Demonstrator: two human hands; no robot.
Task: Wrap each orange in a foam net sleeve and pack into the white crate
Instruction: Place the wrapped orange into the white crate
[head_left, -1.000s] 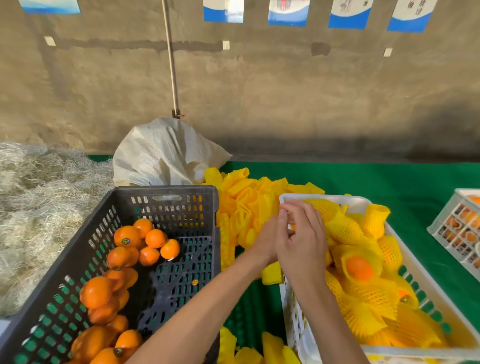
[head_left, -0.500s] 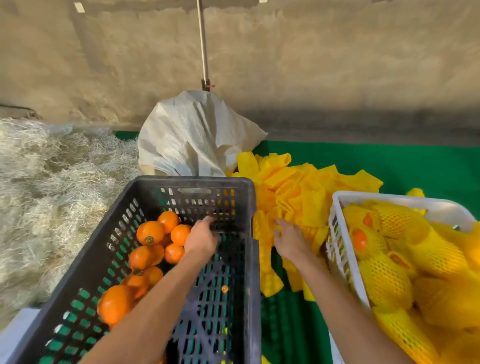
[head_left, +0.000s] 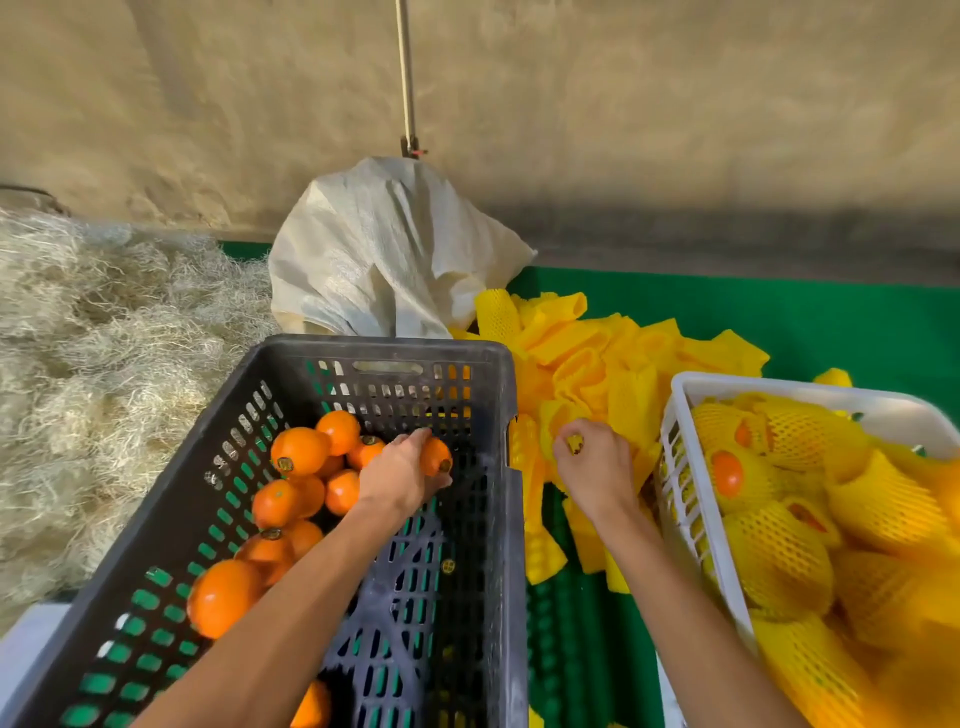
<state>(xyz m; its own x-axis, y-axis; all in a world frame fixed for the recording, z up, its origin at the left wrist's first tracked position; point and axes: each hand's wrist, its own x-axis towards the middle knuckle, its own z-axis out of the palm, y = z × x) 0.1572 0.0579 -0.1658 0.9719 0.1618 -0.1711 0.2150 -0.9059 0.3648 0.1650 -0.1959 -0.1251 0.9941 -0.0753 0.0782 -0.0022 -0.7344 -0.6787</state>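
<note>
My left hand (head_left: 402, 475) is inside the dark crate (head_left: 498, 519) and grips a bare orange (head_left: 435, 456). Several more bare oranges (head_left: 298, 451) lie along the crate's left side. My right hand (head_left: 595, 467) is between the two crates, its fingers curled round a yellow foam net sleeve (head_left: 574, 443) at the edge of the loose sleeve pile (head_left: 613, 358). The white crate (head_left: 685, 499) on the right holds several oranges wrapped in yellow netting (head_left: 774, 556).
A white woven sack (head_left: 384, 249) leans behind the dark crate. Pale straw-like fibre (head_left: 104, 353) covers the left. Green matting (head_left: 831, 322) lies under the sleeves and crates. A pole (head_left: 406, 78) stands against the wall.
Both hands left the white crate. My left hand reached into the dark crate and took an orange. My right hand went to the sleeve pile and took hold of a sleeve.
</note>
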